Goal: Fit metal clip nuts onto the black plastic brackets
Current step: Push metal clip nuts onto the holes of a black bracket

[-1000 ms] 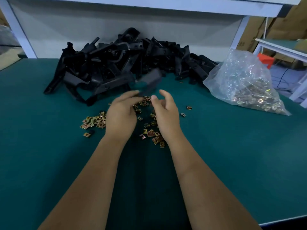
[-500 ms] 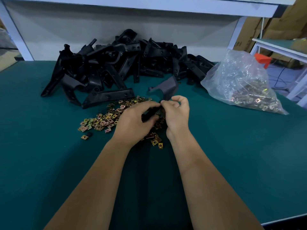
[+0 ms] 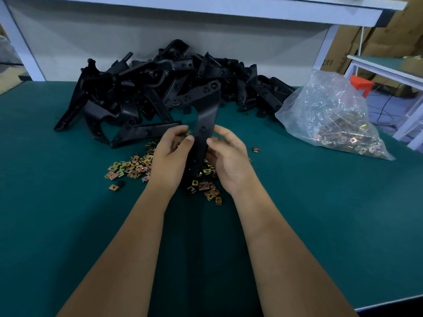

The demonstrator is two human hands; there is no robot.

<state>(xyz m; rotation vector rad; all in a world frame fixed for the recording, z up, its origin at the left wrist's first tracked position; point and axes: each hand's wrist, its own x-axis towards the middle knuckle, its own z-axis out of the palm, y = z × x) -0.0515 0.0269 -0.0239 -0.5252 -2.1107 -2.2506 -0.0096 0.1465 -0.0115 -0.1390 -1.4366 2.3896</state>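
Bracket upright between both hands' fingertips.

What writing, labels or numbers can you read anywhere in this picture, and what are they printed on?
Cardboard boxes: a short dark printed marking, too small and blurred to read.
Black plastic brackets, clip nuts, plastic bag: no text visible.
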